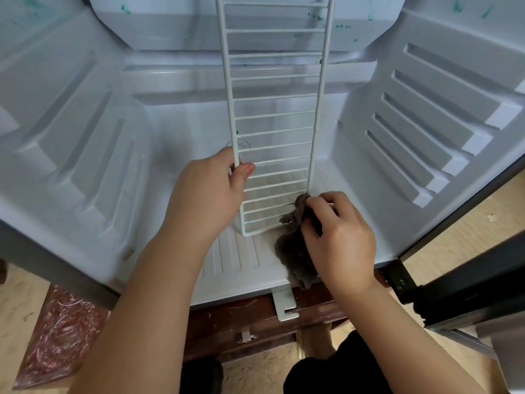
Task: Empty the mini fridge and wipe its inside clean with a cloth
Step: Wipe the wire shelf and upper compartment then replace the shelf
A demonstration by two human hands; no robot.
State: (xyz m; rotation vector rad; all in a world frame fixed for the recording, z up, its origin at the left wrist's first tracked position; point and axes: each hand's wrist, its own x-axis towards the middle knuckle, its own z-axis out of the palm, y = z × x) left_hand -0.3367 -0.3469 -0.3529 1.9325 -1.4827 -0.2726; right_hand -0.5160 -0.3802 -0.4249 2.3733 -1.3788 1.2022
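The mini fridge (93, 177) stands open with its white inside facing me. A white wire shelf (274, 115) stands on end on the fridge floor, running up out of view. My left hand (207, 194) grips the shelf's left rail near its lower end. My right hand (341, 237) holds a dark grey cloth (295, 257) bunched against the bottom of the shelf's right rail. The cloth hangs down over the front edge of the fridge floor. Green smudges (341, 25) mark the upper back wall.
Ribbed shelf ledges line the left wall and the right wall (420, 132). The dark fridge door (468, 285) hangs open at the right. The fridge sits on a dark wooden stand (250, 322). A red speckled bag (59, 334) lies on the floor at the left.
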